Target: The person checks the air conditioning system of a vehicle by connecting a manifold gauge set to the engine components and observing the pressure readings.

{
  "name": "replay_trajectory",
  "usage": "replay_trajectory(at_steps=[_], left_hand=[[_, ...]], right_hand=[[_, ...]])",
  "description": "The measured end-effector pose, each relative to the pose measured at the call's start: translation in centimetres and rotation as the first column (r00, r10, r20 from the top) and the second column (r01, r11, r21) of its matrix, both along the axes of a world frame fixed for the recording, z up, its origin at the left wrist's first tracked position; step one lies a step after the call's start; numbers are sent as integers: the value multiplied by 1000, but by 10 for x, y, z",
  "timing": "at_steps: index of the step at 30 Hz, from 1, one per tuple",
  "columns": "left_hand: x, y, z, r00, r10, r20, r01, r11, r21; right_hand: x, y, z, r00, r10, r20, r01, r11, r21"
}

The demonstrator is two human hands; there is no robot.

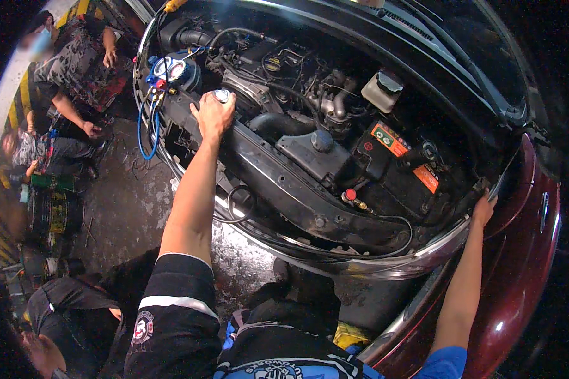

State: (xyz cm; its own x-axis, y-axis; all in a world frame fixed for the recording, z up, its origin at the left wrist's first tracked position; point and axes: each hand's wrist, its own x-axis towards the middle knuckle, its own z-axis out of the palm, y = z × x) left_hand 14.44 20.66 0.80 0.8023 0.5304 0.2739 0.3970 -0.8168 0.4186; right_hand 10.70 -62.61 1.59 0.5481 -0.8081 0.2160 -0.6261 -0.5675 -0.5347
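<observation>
My left hand (215,117) reaches over the front crossmember (265,170) of an open engine bay. Its thumb sticks out to the left, and its fingers curl by a small round silver thing (222,95), partly hidden by the hand. To its left is a manifold gauge set (169,71) with a blue hose (146,142). At the bay's right side, my right hand (485,208) holds the edge of the dark red fender (518,252), its fingers mostly hidden. A red-capped hose coupler (350,194) sits between the hands, nearer the front edge.
The engine (284,63), a black reservoir (313,151), a battery with an orange label (389,140) and a white fluid tank (382,91) fill the bay. Co-workers (76,69) sit at the left. Another dark-clothed person (69,322) is at lower left.
</observation>
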Motion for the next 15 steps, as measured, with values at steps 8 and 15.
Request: replay_trajectory(at_steps=[8, 15], left_hand=[[-1, 2, -3, 1000, -21, 4, 21, 1000, 14], [1, 2, -3, 1000, -9, 11, 8, 1000, 28]], right_hand=[[1, 1, 3, 1000, -9, -30, 9, 1000, 10], [0, 1, 2, 1000, 10, -27, -9, 1000, 6]])
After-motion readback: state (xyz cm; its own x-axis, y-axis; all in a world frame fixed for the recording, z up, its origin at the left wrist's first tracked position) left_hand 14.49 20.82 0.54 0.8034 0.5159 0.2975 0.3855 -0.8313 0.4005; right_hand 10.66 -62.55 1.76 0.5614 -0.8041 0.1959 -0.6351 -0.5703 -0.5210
